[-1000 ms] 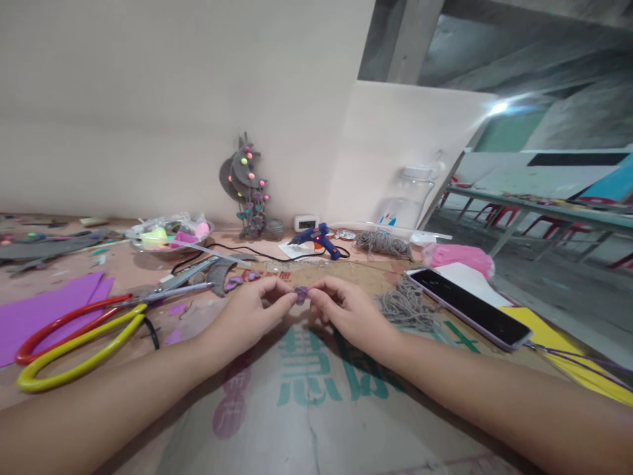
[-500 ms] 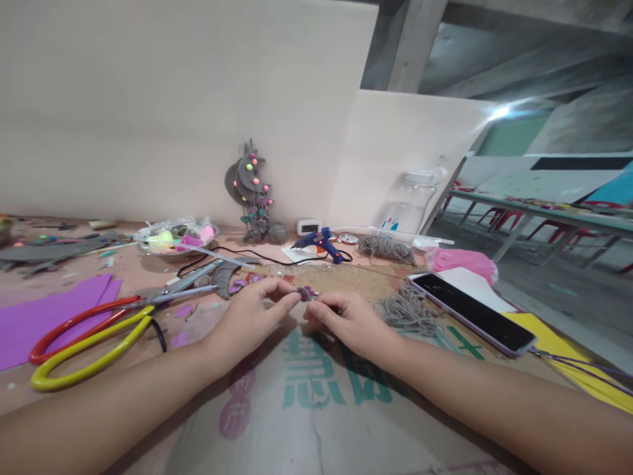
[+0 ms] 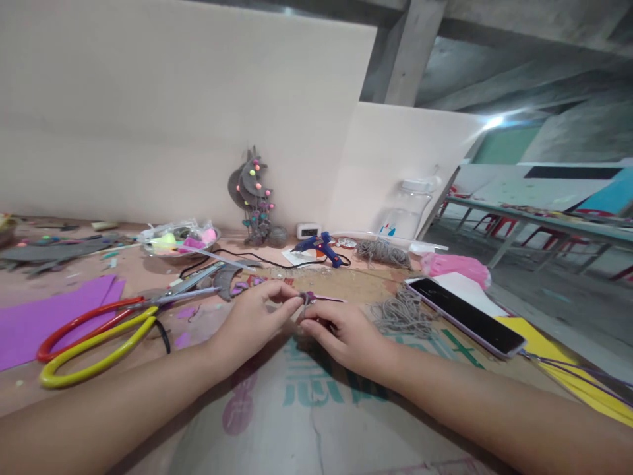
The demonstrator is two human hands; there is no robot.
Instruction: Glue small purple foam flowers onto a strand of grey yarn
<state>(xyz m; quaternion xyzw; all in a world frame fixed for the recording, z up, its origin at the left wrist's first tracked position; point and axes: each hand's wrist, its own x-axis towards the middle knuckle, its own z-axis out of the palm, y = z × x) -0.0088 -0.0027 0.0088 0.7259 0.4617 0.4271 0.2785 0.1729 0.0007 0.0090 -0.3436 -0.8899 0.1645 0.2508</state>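
My left hand (image 3: pixel 260 315) is closed in a pinch on a small purple-and-grey craft piece (image 3: pixel 310 297), held above the cardboard. A thin purple strip or stick (image 3: pixel 332 299) sticks out from it to the right. Close beside it, my right hand (image 3: pixel 343 330) pinches what looks like a grey yarn strand (image 3: pixel 302 309) that runs at the piece; the fingers partly hide it. Left of my hands lie large scissors (image 3: pixel 99 340) with red and yellow handles. A loose heap of grey yarn (image 3: pixel 401 313) rests just right of my right hand.
Behind my hands stand a blue glue gun (image 3: pixel 324 248), a small white digital clock (image 3: pixel 309 230) and a grey moon-shaped decoration (image 3: pixel 251 198). A phone (image 3: pixel 465 316) lies at right, a clear jug (image 3: pixel 408 208) behind it. Purple sheets (image 3: pixel 54 316) lie left, near a bowl (image 3: pixel 178 249) of craft bits.
My right fingers have shifted slightly down and left, and a grey strand now shows between my hands. The thin purple strip has come into view. The camera view has tilted slightly.
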